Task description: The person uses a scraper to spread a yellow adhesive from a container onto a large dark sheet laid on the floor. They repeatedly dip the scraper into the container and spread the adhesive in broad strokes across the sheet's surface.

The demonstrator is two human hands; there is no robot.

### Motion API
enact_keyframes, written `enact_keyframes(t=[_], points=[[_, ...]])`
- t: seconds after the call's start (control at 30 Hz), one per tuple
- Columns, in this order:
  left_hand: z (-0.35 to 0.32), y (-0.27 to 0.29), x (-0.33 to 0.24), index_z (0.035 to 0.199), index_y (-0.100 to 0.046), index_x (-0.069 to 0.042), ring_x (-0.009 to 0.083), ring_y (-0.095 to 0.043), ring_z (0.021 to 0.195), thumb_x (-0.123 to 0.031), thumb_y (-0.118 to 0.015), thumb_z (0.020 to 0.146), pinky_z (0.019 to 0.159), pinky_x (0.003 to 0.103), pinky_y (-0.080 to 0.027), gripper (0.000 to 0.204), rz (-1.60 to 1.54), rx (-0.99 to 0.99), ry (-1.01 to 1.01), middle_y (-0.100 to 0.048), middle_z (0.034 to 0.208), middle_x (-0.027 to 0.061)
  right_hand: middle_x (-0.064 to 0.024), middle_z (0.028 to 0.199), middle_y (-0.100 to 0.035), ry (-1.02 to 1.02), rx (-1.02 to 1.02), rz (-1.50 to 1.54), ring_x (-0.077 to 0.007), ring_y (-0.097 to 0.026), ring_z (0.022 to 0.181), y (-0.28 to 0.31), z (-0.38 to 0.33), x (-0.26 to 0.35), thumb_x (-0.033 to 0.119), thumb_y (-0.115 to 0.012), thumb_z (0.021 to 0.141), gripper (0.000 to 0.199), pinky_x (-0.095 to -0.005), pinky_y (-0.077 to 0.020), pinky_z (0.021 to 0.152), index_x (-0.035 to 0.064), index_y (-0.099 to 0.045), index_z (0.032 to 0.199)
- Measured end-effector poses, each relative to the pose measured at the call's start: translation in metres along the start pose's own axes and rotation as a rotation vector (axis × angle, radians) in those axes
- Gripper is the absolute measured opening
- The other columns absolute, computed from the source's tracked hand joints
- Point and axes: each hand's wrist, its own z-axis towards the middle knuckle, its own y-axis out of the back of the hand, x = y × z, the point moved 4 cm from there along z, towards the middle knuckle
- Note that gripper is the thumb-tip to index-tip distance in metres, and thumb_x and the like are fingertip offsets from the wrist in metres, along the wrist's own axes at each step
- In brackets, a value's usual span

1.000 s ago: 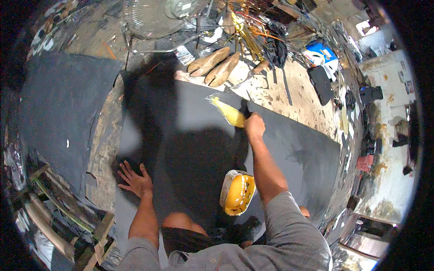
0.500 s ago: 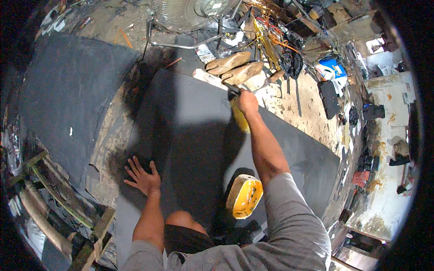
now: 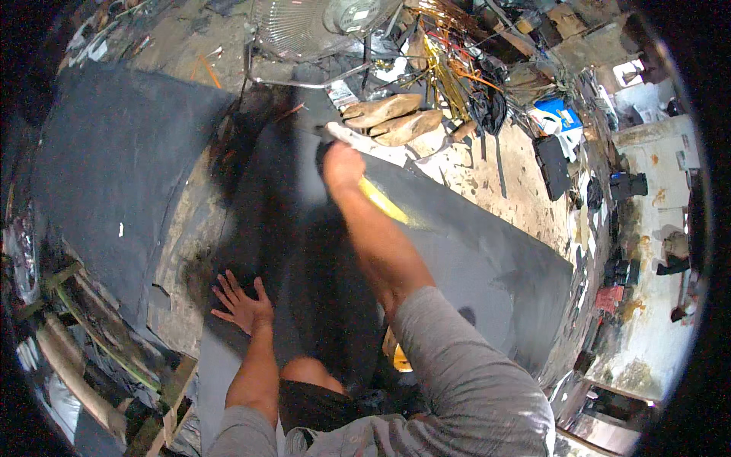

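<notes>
A dark grey sheet (image 3: 457,251) spreads out in front of me. On its left part my left hand (image 3: 245,306) lies flat with the fingers spread. Near the sheet's far edge is my right hand (image 3: 344,166), closed round a dark flat tool (image 3: 323,158), mostly hidden by the fist, so its exact kind is unclear. Just right of that fist, a yellow glue-like streak (image 3: 383,202) runs across the sheet. Close to my body stands a cut-open container (image 3: 397,356) with yellow stuff inside; my right sleeve covers most of it.
Past the far edge lie wooden shoe lasts (image 3: 407,127) and a metal fan (image 3: 304,30). Another dark sheet (image 3: 114,167) is on the left, above a wooden frame (image 3: 164,396). Strips and scraps (image 3: 449,68) pile up at the back, with a stained wall (image 3: 647,266) on the right.
My right hand has swept left along the far part of the sheet with the tool, uncovering more of the yellow streak. The right arm now covers the container. My left hand is nearly still.
</notes>
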Motion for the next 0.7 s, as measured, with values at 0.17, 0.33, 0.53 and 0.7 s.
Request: enact_keyframes(t=[0.17, 0.33, 0.53, 0.7], points=[[-0.001, -0.003, 0.002, 0.158, -0.023, -0.026, 0.0274, -0.013, 0.153, -0.065, -0.037, 0.097, 0.116, 0.067, 0.002, 0.074, -0.002, 0.011, 0.012, -0.018, 0.166, -0.0017, -0.0172, 0.093, -0.072, 0.059, -0.026, 0.123, -0.0344, -0.071, 0.078, 0.053, -0.054, -0.074, 0.019, -0.061, 0.088, 0.017, -0.0479, -0.0571, 0.069, 0.0053, -0.069, 0.092], [0.0, -0.003, 0.004, 0.158, -0.024, -0.025, 0.0279, -0.014, 0.153, -0.065, -0.039, 0.096, 0.116, 0.068, 0.002, 0.075, -0.013, -0.047, -0.023, -0.021, 0.165, -0.0008, -0.0253, 0.103, -0.07, -0.304, 0.281, 0.081, -0.0432, -0.067, 0.098, 0.057, -0.052, -0.157, 0.03, -0.067, 0.083, 0.036, -0.0499, -0.0537, 0.086, 0.0014, -0.069, 0.104], [0.0, 0.0, 0.005, 0.158, -0.025, -0.024, 0.0294, -0.015, 0.152, -0.064, -0.039, 0.096, 0.116, 0.068, 0.003, 0.075, -0.002, -0.062, -0.037, -0.021, 0.165, -0.0001, -0.0239, 0.105, -0.071, -0.2, 0.294, 0.164, -0.0375, -0.07, 0.099, 0.002, 0.006, -0.014, 0.027, -0.061, 0.089, 0.032, -0.0461, -0.0556, 0.085, -0.0003, -0.073, 0.099], [0.001, 0.0, 0.006, 0.158, -0.025, -0.023, 0.0297, -0.015, 0.152, -0.065, -0.038, 0.096, 0.116, 0.068, 0.005, 0.076, -0.026, -0.049, -0.039, -0.021, 0.165, 0.0007, -0.016, 0.101, -0.074, -0.047, 0.233, 0.257, -0.0339, -0.073, 0.095, -0.002, 0.033, 0.101, 0.017, -0.056, 0.092, 0.023, -0.0433, -0.0588, 0.08, 0.0048, -0.075, 0.095]])
